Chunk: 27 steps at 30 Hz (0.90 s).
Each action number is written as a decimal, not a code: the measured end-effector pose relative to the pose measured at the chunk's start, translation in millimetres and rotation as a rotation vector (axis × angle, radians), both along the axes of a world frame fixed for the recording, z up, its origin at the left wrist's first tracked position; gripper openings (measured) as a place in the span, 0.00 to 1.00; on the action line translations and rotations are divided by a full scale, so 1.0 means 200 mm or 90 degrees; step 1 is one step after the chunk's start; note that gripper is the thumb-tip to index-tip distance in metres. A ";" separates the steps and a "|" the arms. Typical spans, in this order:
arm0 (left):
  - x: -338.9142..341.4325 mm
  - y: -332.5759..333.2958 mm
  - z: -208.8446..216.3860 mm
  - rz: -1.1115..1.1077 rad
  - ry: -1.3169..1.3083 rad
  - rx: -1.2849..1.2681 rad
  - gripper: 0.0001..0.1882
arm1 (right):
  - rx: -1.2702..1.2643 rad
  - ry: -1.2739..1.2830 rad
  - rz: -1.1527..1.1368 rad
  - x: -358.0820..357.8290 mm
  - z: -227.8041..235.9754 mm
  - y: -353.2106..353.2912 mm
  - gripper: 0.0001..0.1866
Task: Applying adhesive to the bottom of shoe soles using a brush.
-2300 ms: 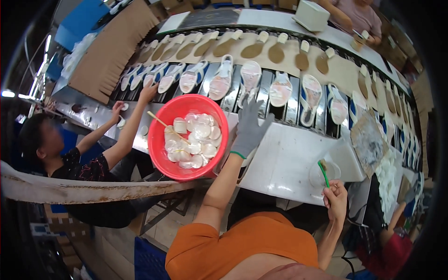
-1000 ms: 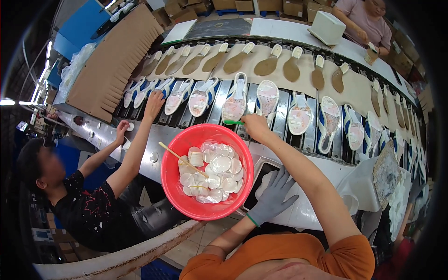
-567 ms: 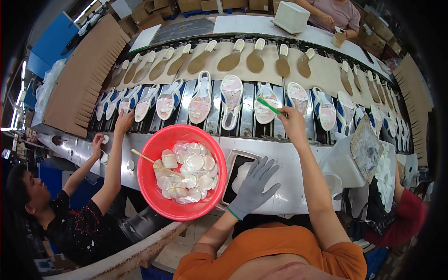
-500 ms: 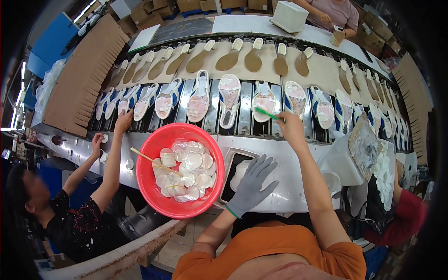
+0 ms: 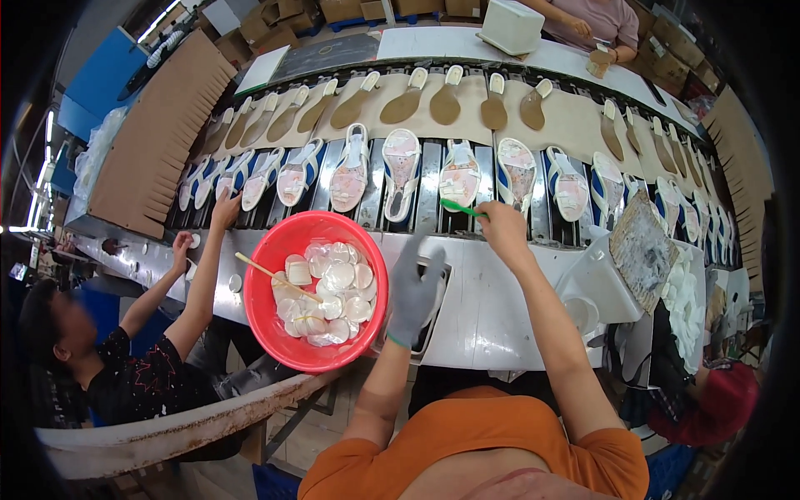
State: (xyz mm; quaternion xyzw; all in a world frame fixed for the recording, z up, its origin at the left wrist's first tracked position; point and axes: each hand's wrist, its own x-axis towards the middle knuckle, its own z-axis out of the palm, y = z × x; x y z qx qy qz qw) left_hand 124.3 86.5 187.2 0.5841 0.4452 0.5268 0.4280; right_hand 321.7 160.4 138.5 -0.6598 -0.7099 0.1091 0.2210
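My right hand (image 5: 504, 227) grips a small green-handled brush (image 5: 463, 208), its head at the near end of an upturned sandal upper (image 5: 460, 171) with a pinkish-white underside. In a grey glove, my left hand (image 5: 412, 292) is raised over a dark tray (image 5: 433, 310) at the bench edge. Its fingers look stretched out, though motion blurs them, and I see nothing held. To the left of that hand stands a red basin (image 5: 260, 312) with many round whitish pads (image 5: 337, 275) and a thin stick (image 5: 277, 277) inside.
Sandal uppers line the slatted conveyor (image 5: 427, 196); tan soles (image 5: 404, 104) lie on a beige strip behind. At right is a white container (image 5: 596, 287) with a crusted board (image 5: 643, 254). A co-worker (image 5: 125, 358) touches an upper at left; another person (image 5: 596, 21) is across the line.
My left hand has lifted off the tray and moved left toward the basin. My right hand with the brush has shifted slightly left and down, to the upper's near end.
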 end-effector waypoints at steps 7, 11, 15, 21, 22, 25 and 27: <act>0.15 0.60 0.10 0.128 -0.347 -0.120 0.32 | 0.022 0.019 -0.100 0.11 -0.04 0.02 0.06; 0.06 1.06 -0.22 0.297 -0.140 0.069 0.39 | -0.085 0.030 -0.031 0.05 0.09 -0.12 0.06; 0.09 1.22 -0.45 0.306 0.436 -0.353 0.59 | -0.008 0.172 -0.042 0.11 0.26 -0.33 0.06; 0.20 1.17 -0.59 0.331 0.694 -0.293 0.66 | -0.192 0.546 -0.060 0.35 0.45 -0.90 0.09; 0.23 1.17 -0.57 0.318 0.703 -0.287 0.65 | -0.185 0.551 -0.079 0.40 0.42 -1.01 0.09; 0.18 1.22 -0.60 0.401 0.710 -0.294 0.66 | -0.218 0.710 -0.140 0.55 0.38 -1.22 0.10; 0.12 1.23 -0.60 0.498 0.644 -0.235 0.67 | -0.197 0.684 -0.195 0.64 0.38 -1.31 0.09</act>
